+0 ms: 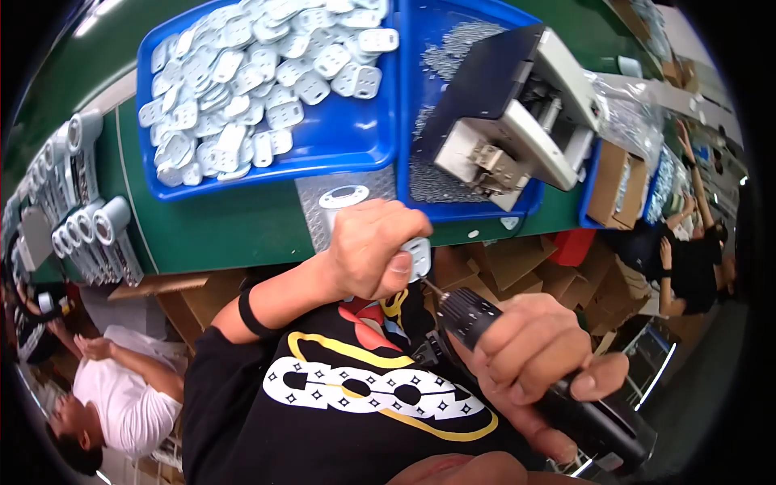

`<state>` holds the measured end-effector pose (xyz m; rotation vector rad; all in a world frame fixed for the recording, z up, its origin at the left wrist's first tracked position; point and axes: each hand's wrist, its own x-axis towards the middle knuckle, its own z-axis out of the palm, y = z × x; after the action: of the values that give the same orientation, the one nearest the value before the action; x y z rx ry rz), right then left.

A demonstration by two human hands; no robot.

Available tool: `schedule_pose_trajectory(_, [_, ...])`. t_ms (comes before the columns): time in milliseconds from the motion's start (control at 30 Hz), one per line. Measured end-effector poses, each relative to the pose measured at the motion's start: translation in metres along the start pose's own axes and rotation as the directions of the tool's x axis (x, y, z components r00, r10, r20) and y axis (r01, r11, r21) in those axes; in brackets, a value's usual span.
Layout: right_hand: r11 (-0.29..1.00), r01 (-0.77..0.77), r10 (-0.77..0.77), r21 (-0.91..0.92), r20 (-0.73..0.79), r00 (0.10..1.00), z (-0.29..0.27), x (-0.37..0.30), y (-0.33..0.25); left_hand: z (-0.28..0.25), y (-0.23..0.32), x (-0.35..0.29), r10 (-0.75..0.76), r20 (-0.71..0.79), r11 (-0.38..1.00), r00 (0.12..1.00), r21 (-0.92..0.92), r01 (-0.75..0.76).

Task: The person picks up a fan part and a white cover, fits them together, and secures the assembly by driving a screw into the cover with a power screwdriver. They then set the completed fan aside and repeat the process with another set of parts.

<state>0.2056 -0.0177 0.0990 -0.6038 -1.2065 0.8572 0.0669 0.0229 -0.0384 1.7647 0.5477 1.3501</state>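
My left hand point(368, 250) is closed around a pale plastic plate point(418, 259) with holes, whose end sticks out past the thumb. Behind that hand a white part with a grey oval face point(343, 196) shows over a silvery mat point(311, 214); whether it joins the plate is hidden. In my right hand point(537, 352) is a black power screwdriver point(469, 314), gripped by its body and tilted up to the left. Its thin bit points at the plate's lower edge, touching or very near it.
A blue tray point(347, 145) holds a heap of pale plates. Beside it, a screw feeder point(517, 113) stands in another blue tray point(461, 212) with loose screws. White round-headed devices point(101, 230) line the left side. Cardboard boxes point(517, 263) sit under the table; people work on both sides.
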Motion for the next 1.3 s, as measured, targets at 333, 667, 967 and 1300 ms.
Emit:
schedule_pose_trajectory(333, [0.998, 0.032, -0.032, 0.051, -0.003, 0.999, 0.0, 0.0, -0.002, -0.007, 0.021, -0.009, -0.172, 0.0, 0.985, 0.985, -0.014, 0.172])
schedule_pose_trajectory(667, [0.973, -0.219, 0.23, 0.075, -0.414, 0.881, 0.011, -0.022, 0.022, -0.156, -0.025, 0.133, 0.06, 0.222, 0.587, 0.973, 0.781, -0.214])
schedule_pose_trajectory(967, [0.644, -0.571, 0.551, -0.508, -0.209, 0.808, 0.036, 0.006, 0.077, -0.246, -0.085, 0.173, 0.254, 0.281, 0.041, 0.926, 0.953, -0.301])
schedule_pose_trajectory(1300, [0.117, -0.051, 0.513, -0.992, 0.016, 0.858, 0.066, 0.038, 0.202, -0.265, 0.086, -0.134, -0.137, -0.765, -0.467, 0.629, 0.61, 0.64])
